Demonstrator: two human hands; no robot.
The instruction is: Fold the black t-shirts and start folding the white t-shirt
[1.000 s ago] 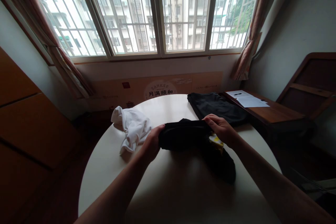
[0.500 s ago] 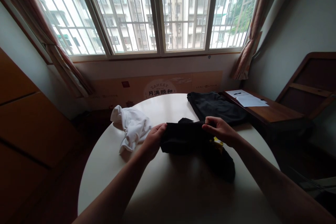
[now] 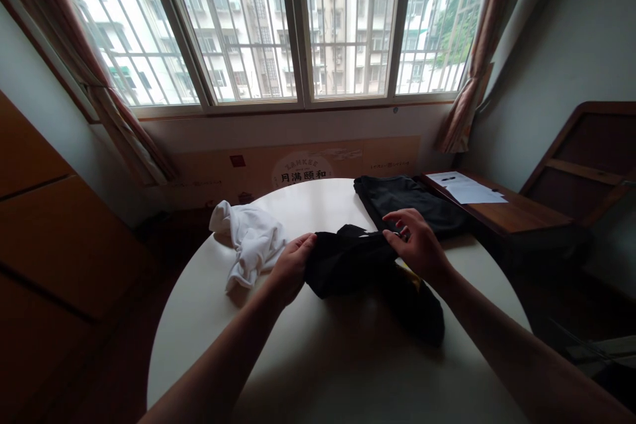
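Note:
A black garment (image 3: 348,265) with a small yellow patch hangs bunched between my hands above the white table; its exact kind does not show. My left hand (image 3: 294,265) pinches its upper left corner, thumb on top. At the upper right edge, my right hand (image 3: 420,242) has the index finger raised off the cloth, while the thumb and another finger stay on the edge. One dark part of the garment droops to the lower right, below my right hand. To the left of my left hand lies a crumpled white garment (image 3: 251,238).
The round white table (image 3: 199,344) stands before a barred window. Folded black clothing (image 3: 407,202) lies at its back right edge. Beyond is a brown wooden table (image 3: 527,213) with white papers (image 3: 467,187) and a pen. A wooden cabinet (image 3: 40,232) stands at the left.
My right hand has loosened, lifting its index finger from the black garment's edge. The cloth between my hands now looks slacker and more creased. My left hand keeps its hold.

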